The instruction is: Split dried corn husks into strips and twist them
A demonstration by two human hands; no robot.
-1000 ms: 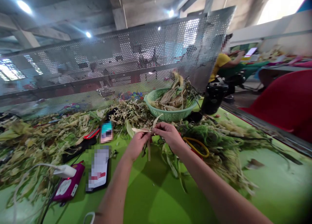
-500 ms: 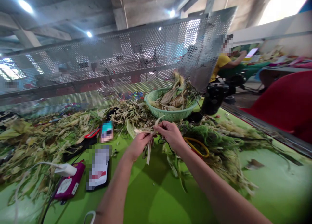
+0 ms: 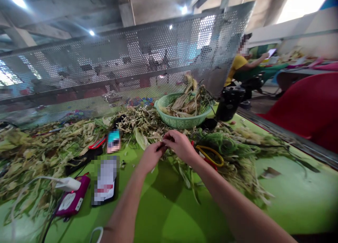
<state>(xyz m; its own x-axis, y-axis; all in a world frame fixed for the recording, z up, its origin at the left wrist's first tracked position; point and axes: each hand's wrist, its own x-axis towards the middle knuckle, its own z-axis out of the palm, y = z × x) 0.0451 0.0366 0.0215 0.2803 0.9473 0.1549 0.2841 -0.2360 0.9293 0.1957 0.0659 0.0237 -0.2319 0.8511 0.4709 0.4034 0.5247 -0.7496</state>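
Observation:
My left hand [image 3: 153, 155] and my right hand [image 3: 179, 144] meet above the green table [image 3: 169, 218], fingertips pinched together. Between them they grip dried corn husk, mostly hidden by the fingers. A pale, wide husk leaf [image 3: 141, 139] lies just beyond my left hand. Behind my hands, a light green plastic basket [image 3: 182, 122] holds dried husks [image 3: 185, 102]. To the right of my right wrist lies a yellow-handled tool [image 3: 216, 155] with some red on it, its kind unclear, beside green stringy fibres [image 3: 229, 144].
Heaps of dried husk [image 3: 31, 165] cover the table's left side. A phone [image 3: 105, 181], a purple power bank [image 3: 72, 197] with a white plug, and a black container [image 3: 229, 102] stand around. A perforated metal screen [image 3: 118, 74] rises behind. One person [image 3: 237, 65] sits beyond, near a red chair [image 3: 308, 109].
My hands have drawn closer together, and the husk strips that stuck out and hung below them are now mostly out of sight. The view has shifted slightly.

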